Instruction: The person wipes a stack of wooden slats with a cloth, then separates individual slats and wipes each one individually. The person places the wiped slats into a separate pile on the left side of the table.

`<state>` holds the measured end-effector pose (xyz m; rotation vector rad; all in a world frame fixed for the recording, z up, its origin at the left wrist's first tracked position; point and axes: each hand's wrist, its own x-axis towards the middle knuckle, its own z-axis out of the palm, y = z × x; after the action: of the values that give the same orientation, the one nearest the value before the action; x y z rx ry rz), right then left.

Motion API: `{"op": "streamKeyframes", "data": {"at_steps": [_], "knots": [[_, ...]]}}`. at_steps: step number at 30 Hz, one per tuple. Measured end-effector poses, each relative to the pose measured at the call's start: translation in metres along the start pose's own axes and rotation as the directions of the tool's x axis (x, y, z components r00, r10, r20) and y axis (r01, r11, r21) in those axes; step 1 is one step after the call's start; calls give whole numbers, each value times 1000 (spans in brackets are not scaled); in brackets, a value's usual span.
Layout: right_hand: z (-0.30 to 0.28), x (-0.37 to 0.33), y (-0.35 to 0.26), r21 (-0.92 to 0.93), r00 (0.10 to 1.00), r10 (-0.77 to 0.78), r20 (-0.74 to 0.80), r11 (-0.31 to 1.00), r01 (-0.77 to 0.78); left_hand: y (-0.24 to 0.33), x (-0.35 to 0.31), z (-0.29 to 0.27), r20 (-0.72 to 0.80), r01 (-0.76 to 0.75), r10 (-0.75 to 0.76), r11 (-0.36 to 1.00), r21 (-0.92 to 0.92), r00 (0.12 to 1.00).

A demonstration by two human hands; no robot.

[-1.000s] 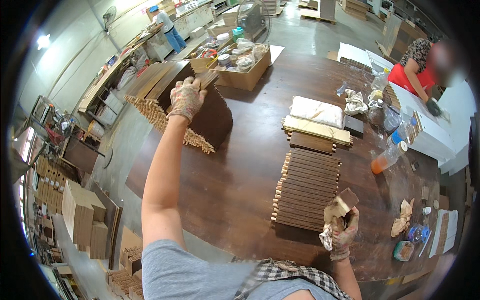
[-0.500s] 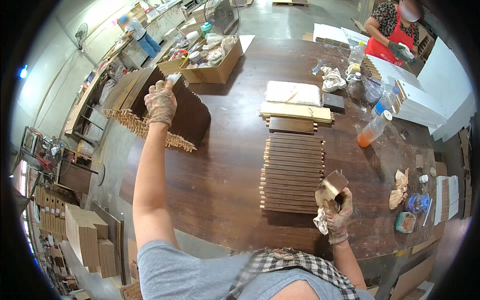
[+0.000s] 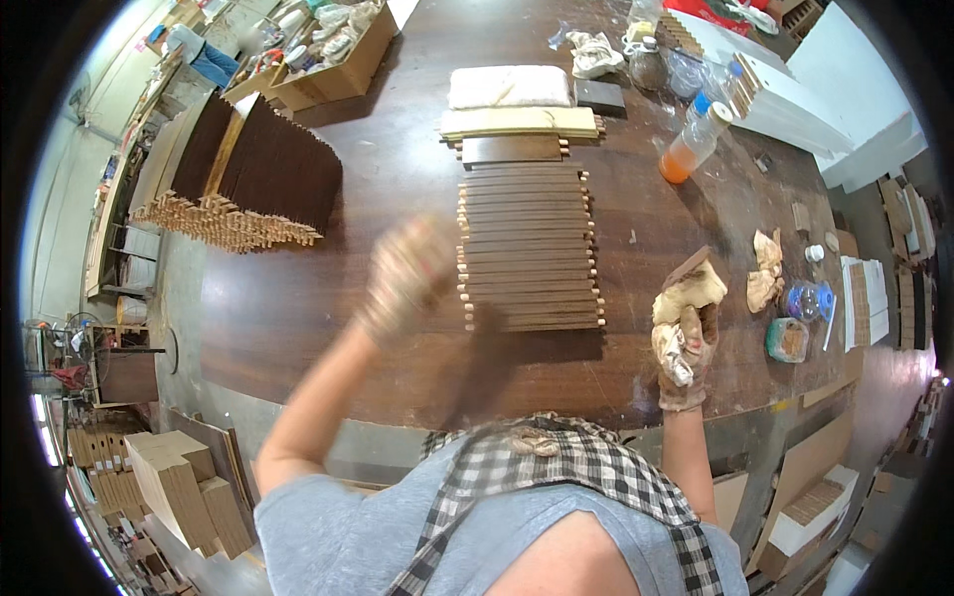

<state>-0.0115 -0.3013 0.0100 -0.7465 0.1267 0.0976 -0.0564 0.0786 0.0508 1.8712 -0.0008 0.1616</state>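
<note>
Dark brown wooden slats with pale dowel pegs at both ends lie side by side in a row on the table. Left of that row is my gloved left hand, smeared by motion, so whether it holds anything cannot be made out. My gloved right hand, right of the row, is closed around a cream pad with a dark brown flat edge and crumpled white cloth against it. A tall stack of similar pegged slats stands at the far left. One separate slat lies just beyond the row.
Beyond the row are a yellowish pegged board, a white folded cloth and a dark block. An orange-filled bottle, rags and a jar stand at right. A cardboard box sits at far left.
My left hand has left the stack and moved right and nearer, beside the row. My right hand has drawn away from the row with the pad. The view has tilted downward.
</note>
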Motion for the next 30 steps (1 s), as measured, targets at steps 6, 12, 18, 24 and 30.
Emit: {"op": "streamKeyframes", "data": {"at_steps": [6,12,18,24,30], "knots": [[-31,-12,-6,444,955,290,-70,866,-231,-38,-106,128,253,-346,256,447,825,933],[-83,-11,-2,294,809,320,493,814,-501,-31,-119,140,344,-341,97,534,773,934],[-37,-33,-18,377,784,259,565,764,-524,-23,-102,158,243,-143,-162,468,872,956],[-66,-43,-31,474,841,297,452,719,-508,-22,-81,161,216,-153,-68,504,850,974],[-101,-33,-47,388,792,330,514,734,-558,-13,-103,165,106,-53,-39,670,740,994]]}}
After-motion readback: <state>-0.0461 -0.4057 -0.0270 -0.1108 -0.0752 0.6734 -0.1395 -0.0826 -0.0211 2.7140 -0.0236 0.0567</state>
